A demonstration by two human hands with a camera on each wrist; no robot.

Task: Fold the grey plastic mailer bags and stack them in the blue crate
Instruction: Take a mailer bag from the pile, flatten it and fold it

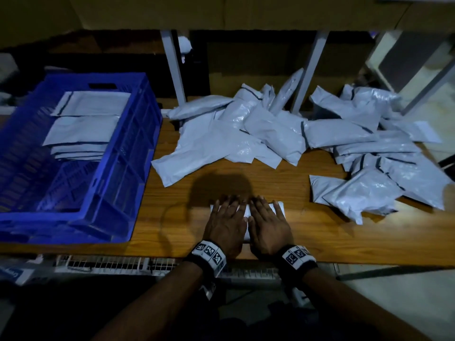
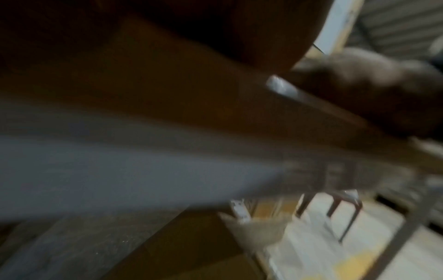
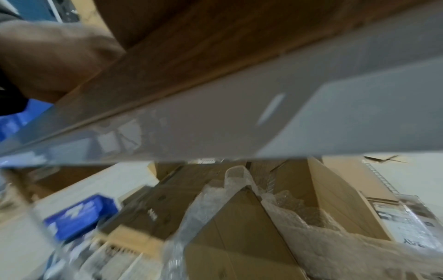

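Observation:
A folded grey mailer bag [image 1: 279, 207] lies on the wooden table near its front edge, mostly covered by my hands. My left hand [image 1: 227, 217] and right hand [image 1: 267, 217] lie flat side by side on it, fingers straight, pressing it down. The blue crate [image 1: 128, 153] stands at the left with a stack of folded grey bags [image 1: 83, 124] inside. A loose pile of unfolded grey bags [image 1: 246, 129] spreads across the back and right of the table. The wrist views are blurred and show the table's underside and the other hand [image 2: 374, 89].
The wooden table [image 1: 172, 217] shows bare wood between the crate and my hands. More bags [image 1: 369, 190] lie heaped at the right edge. Grey shelf posts [image 1: 172, 67] rise behind the pile. Cardboard boxes [image 3: 239, 227] sit on the floor below.

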